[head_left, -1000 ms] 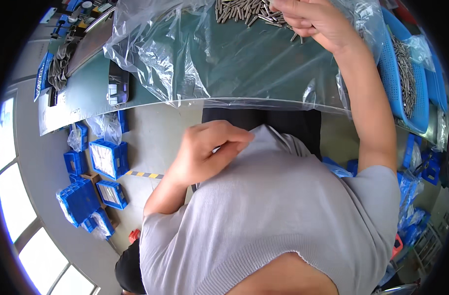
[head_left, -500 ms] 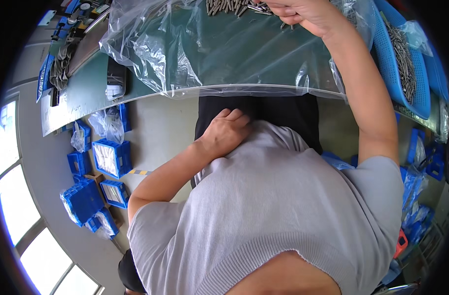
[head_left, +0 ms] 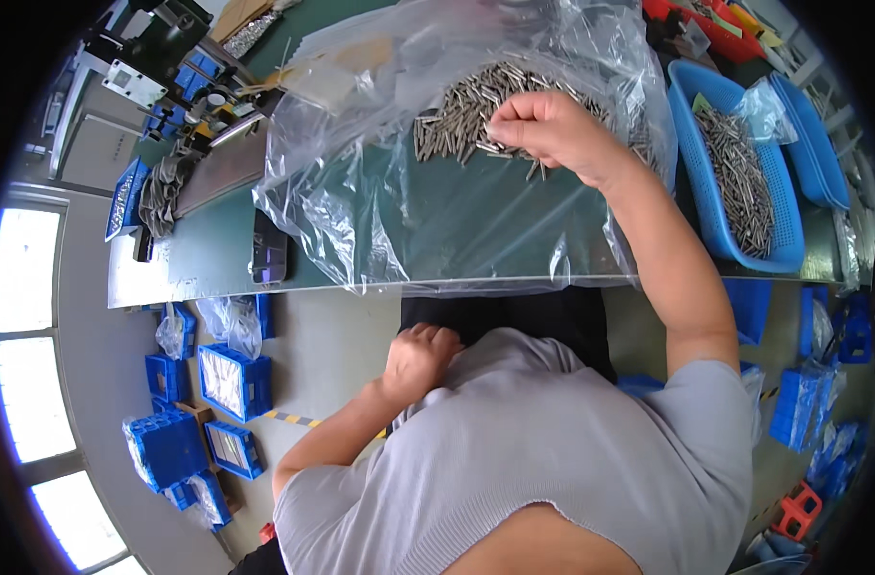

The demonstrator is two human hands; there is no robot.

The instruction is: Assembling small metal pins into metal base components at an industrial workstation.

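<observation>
A heap of small metal pins (head_left: pixel 457 113) lies on a clear plastic sheet (head_left: pixel 346 230) spread over the green worktable. My right hand (head_left: pixel 543 129) is over the right part of that heap, thumb and fingers pinched together. Whatever is between its fingertips is too small to make out. Below the table's front edge, my left hand (head_left: pixel 420 362) rests by my lap against the grey shirt. Its fingers are curled closed, and the inside of the hand is hidden.
To the right stands a blue basket (head_left: pixel 711 206) filled with metal pins and a plastic bag. A red bin (head_left: pixel 720 38) is behind it. A dark phone-like tray (head_left: pixel 269 247) lies on the left, near a bench fixture (head_left: pixel 184 57). Blue crates (head_left: pixel 234 381) stand on the floor.
The view has shifted up, bringing the whole heap and more table into sight. My right hand is still at the pins, its fingers pinched. My left hand remains by my lap.
</observation>
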